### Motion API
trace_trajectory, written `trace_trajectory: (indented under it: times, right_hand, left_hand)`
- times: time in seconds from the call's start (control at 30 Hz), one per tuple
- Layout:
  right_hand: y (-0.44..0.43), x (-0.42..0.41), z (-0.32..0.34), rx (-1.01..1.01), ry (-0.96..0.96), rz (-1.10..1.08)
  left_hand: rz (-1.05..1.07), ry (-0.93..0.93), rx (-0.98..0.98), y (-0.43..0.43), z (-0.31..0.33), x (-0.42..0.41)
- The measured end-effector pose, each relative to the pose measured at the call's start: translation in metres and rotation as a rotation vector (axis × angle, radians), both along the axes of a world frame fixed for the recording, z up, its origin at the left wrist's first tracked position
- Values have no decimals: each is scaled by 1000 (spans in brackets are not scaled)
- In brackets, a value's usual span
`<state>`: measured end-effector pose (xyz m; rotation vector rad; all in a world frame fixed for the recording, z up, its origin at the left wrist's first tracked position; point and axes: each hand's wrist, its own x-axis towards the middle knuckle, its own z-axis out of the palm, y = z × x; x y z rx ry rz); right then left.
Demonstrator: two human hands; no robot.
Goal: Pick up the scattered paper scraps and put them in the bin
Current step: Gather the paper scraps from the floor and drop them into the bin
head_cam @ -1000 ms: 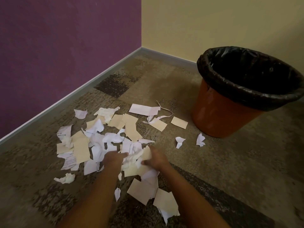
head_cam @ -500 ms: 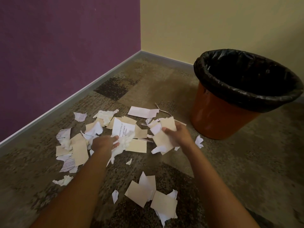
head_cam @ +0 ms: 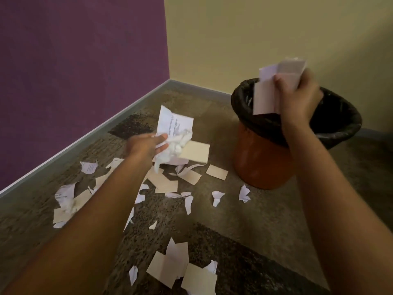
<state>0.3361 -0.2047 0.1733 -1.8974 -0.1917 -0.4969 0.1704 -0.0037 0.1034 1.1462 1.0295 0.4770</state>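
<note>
An orange bin (head_cam: 261,165) with a black liner (head_cam: 336,124) stands at the right by the yellow wall. My right hand (head_cam: 297,99) is over the bin's mouth, shut on a bunch of white paper scraps (head_cam: 274,88). My left hand (head_cam: 144,145) hangs above the carpet left of the bin, gripping a wad of white and tan scraps (head_cam: 176,139). Several loose scraps (head_cam: 165,184) lie scattered on the carpet below, and more scraps (head_cam: 176,265) lie near the bottom edge.
A purple wall (head_cam: 80,71) with a grey skirting board (head_cam: 85,141) runs along the left and meets the yellow wall (head_cam: 255,35) in a corner. The floor is mottled brown carpet (head_cam: 265,231).
Both hands have lifted off the carpet with scraps. The right hand swung up and right to above the bin; the left rose and moved toward the bin. The view has moved closer.
</note>
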Motion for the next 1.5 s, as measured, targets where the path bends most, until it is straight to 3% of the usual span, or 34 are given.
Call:
trace_trajectory:
  times: [0.2, 0.43, 0.6, 0.87, 1.03, 1.13, 1.23, 1.5]
  right_hand:
    - [-32, 44, -9, -315, 91, -203]
    - [-61, 69, -9, -343, 123, -231]
    - [-75, 81, -3, -326, 96, -231]
    - [-80, 102, -2, -400, 83, -141]
    - [-73, 108, -10, -506, 137, -76]
    - [-68, 111, -13, -546, 162, -57]
    - [-62, 114, -15, -603, 187, -43]
    - [-45, 110, -24, -715, 246, 29]
  left_hand:
    - [-146, -169, 6, -20, 54, 59]
    - [-223, -283, 47, -65, 95, 133]
    - [-261, -203, 126, -105, 94, 171]
    - [-441, 132, 403, -142, 73, 202]
    - [-533, 101, 379, -151, 67, 210]
    - [-484, 160, 318, -156, 66, 210]
    - [-442, 181, 383, -155, 63, 213]
    - [-304, 58, 425, -147, 61, 212]
